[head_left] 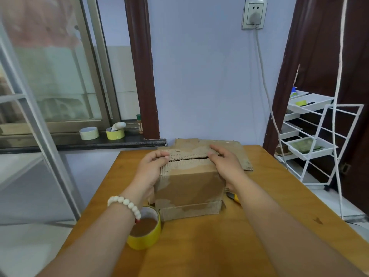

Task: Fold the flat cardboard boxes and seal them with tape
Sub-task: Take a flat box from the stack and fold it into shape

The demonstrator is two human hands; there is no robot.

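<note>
Folded cardboard box (189,184) at the centre of the wooden table (259,226), its upper sides gripped by the left hand (152,168) and right hand (226,166), thumbs pressing the top flaps down; yellow tape roll (144,230) just beside its near-left corner, flat cardboard (241,156) behind.

a single wide-angle view from the person's head, facing forward and tilted down over the bench (209,246). it sits close: the left hand (153,166) and right hand (225,164) reach in from below to the box (189,184) at centre. the wall (199,76) lies straight ahead, a window (60,76) at left, a rack (311,154) at right.
</note>
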